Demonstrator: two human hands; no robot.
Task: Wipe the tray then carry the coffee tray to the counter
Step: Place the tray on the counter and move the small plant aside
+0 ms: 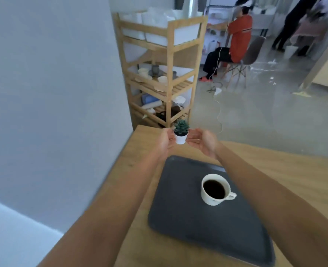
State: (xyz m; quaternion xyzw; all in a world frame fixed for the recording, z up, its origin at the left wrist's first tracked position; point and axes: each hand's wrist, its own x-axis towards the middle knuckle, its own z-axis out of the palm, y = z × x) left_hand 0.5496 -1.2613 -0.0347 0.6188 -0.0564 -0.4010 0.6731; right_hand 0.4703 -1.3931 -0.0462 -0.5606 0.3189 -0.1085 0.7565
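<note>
Left hand (166,140) grips plant pot (180,138); fingertips hidden behind it

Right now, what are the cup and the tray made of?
The coffee cup looks like glazed ceramic: off-white, smooth, slightly shiny. The tray looks like matte dark grey plastic or rubber, with rounded corners and no shine; I cannot tell which.

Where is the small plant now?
In the head view the plant is at the table's far end, beyond the tray, between the left hand and the right hand.
</note>
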